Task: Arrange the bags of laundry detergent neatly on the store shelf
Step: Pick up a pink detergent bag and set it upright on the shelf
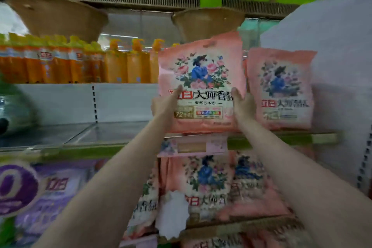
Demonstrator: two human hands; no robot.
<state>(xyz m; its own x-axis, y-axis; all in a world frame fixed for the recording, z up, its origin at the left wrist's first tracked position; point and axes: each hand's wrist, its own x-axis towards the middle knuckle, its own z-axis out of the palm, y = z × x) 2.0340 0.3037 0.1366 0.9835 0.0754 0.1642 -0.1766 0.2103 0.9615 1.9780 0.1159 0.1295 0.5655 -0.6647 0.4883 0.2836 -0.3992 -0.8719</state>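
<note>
I hold a pink bag of laundry detergent (pixel 201 78) upright with both hands, its bottom edge at the front of the middle shelf (pixel 281 137). My left hand (pixel 164 106) grips its lower left side, thumb on the front. My right hand (pixel 242 106) grips the lower right side. A second pink bag (pixel 281 88) stands upright just to the right on the same shelf. Several more pink bags (pixel 211 183) sit on the shelf below.
Orange bottles (pixel 90 64) line the back left of the middle shelf, with bare shelf surface (pixel 60 137) in front of them. Purple bags (pixel 50 197) lie at lower left. A large white wrapped bundle (pixel 342 66) stands at the right. Brown baskets (pixel 56 16) hang overhead.
</note>
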